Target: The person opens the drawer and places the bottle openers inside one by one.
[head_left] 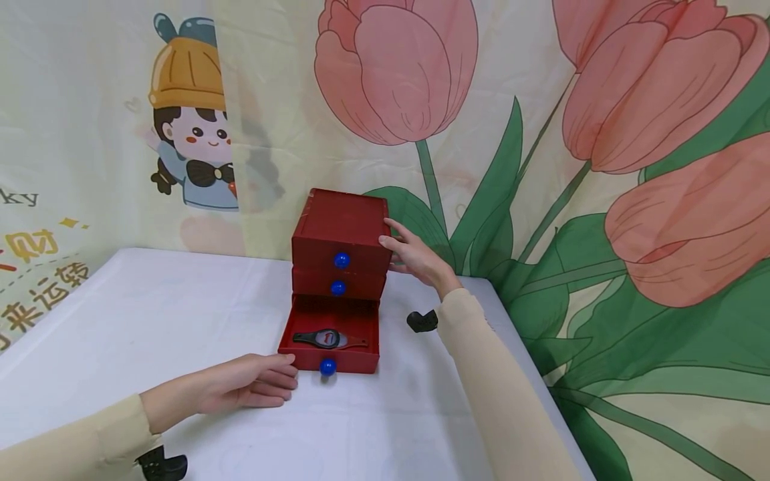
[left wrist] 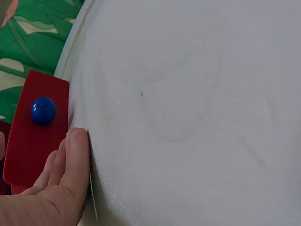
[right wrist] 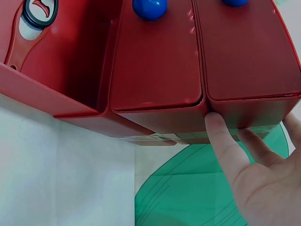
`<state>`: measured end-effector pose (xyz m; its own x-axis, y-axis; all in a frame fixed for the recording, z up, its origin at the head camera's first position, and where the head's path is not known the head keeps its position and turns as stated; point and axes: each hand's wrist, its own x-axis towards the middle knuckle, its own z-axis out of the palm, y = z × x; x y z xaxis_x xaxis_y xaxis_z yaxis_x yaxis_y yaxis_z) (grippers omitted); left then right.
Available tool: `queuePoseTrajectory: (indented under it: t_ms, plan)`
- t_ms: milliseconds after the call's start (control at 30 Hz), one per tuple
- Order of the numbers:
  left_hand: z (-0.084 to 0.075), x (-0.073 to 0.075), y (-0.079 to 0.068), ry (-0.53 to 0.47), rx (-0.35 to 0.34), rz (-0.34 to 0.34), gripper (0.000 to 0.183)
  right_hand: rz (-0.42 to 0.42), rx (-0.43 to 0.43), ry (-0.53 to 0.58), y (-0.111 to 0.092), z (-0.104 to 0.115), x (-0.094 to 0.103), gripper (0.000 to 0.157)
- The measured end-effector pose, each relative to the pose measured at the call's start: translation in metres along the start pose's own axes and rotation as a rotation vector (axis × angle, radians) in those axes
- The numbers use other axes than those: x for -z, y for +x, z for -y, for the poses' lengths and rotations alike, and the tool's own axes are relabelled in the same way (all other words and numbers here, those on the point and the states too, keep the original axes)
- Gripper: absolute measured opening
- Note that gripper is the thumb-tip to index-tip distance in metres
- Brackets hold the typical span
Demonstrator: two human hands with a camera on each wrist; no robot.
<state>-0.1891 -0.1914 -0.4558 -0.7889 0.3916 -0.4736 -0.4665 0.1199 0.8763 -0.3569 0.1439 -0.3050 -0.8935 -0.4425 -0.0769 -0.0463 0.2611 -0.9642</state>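
Observation:
A red cabinet point(head_left: 343, 217) of three stacked drawers with blue knobs stands on the table. Its bottom drawer point(head_left: 356, 363) is pulled out, while the upper two are closed. Inside lies a flat black-and-red piece point(head_left: 327, 339) with a round ring in its middle and a slim end to each side. My left hand point(head_left: 240, 384) is at the drawer's front left corner, fingers loosely extended and the lower edge of the hand close over the tablecloth. Against the cabinet's upper right side, my right hand point(head_left: 418, 257) rests its extended fingertips, with the thumb near the top edge.
A white cloth covers the table point(head_left: 198, 300). Behind it hangs a backdrop point(head_left: 271, 133) printed with tulips and a cartoon figure. Black wrist straps point(head_left: 422, 321) show at both sleeves. The blue knob point(head_left: 327, 367) sticks out from the open drawer's front.

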Motion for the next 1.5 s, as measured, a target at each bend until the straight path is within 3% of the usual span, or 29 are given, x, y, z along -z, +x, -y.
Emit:
queuePoseTrajectory:
  t_ms: [567,1033,1500]
  plan:
    - [-0.001,-0.038,0.024,-0.216,0.008,0.111,0.075,-0.002,-0.002,0.0,0.002,0.001,-0.004,0.069]
    - [0.001,-0.053,0.035,-0.289,0.002,0.106,0.069,-0.022,0.028,-0.049,0.002,-0.002,-0.003,0.067]
    - [0.004,-0.056,0.038,-0.364,0.008,0.054,0.063,-0.025,0.014,-0.039,0.001,0.0,-0.003,0.068]
